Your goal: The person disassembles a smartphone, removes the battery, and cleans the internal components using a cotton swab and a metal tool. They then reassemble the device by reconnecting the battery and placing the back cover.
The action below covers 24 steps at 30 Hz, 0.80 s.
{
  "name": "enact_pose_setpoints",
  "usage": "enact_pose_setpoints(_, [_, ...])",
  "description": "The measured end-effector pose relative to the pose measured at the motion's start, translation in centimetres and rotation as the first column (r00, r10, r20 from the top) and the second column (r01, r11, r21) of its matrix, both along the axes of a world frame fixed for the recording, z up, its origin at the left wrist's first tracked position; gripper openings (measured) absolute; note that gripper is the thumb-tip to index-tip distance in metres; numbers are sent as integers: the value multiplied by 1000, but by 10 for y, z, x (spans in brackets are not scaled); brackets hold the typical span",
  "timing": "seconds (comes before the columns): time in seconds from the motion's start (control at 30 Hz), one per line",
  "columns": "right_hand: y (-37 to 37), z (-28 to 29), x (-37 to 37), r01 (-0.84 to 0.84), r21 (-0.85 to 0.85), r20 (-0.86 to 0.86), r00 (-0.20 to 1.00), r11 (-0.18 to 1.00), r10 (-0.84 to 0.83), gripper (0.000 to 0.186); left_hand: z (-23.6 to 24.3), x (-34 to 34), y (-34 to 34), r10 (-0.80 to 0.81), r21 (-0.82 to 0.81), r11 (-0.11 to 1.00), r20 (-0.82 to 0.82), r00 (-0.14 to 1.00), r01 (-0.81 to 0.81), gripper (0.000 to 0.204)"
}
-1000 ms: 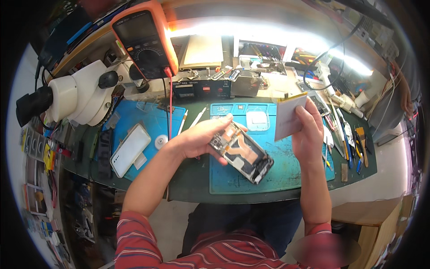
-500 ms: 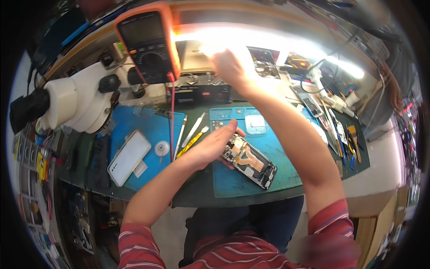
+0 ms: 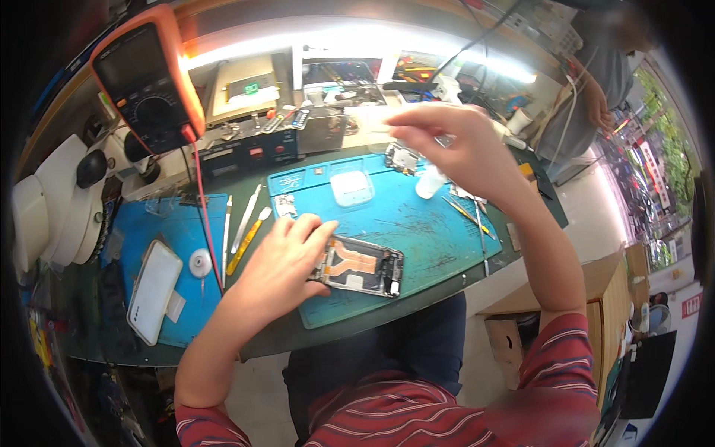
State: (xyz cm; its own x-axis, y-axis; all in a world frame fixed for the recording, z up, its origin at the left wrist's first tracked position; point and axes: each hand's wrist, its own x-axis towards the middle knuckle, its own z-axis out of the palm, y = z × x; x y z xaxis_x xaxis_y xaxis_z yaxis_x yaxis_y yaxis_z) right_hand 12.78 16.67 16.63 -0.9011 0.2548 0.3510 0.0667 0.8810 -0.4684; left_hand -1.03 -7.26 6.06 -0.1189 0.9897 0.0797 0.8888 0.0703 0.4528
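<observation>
Now: left hand (image 3: 290, 257) curled over one end of the opened phone frame (image 3: 363, 266), thumb on the near side, fingers over the far side. Grip looks closed and steady. Frame lies nearly crosswise at the near part of the blue-green mat (image 3: 406, 223), copper-coloured strip (image 3: 354, 261) facing up. Cannot tell whether its underside touches the mat all along. A second ago it slanted more steeply toward the body.

Right hand (image 3: 465, 145) raised above the mat's far right. Thumb and forefinger curve toward each other, tips almost meeting; cannot tell whether anything small sits between them. Main change: the flat grey panel it held a second ago no longer shows there. Half a second ago this hand was up at the back shelf; now it is back over the mat. My reading: panel has been put aside, leaving the frame's inside open to work on.

Below the right hand: a white container (image 3: 430, 183), and a small metallic part (image 3: 402, 158) just beyond it. Clear tray (image 3: 351, 188) farther left.

Outward again: yellow tweezers (image 3: 248, 242) left of the mat; white phone back (image 3: 155, 292) on the blue mat (image 3: 138, 223). At the back, a green glow (image 3: 252, 88) over the pale plate (image 3: 261, 65), absent a second ago.
</observation>
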Motion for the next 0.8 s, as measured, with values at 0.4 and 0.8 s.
enact_pose_setpoints(0.4, [89, -90, 159, 595, 145, 383, 703, 790, -600, 40, -12, 30, 18, -51, 102, 993, -84, 995, 59, 93])
enact_pose_setpoints(0.8, [126, -98, 154, 628, 292, 173, 706, 721, -686, 25, -29, 50, 14, 82, 257, 965, -112, 990, -50, 84])
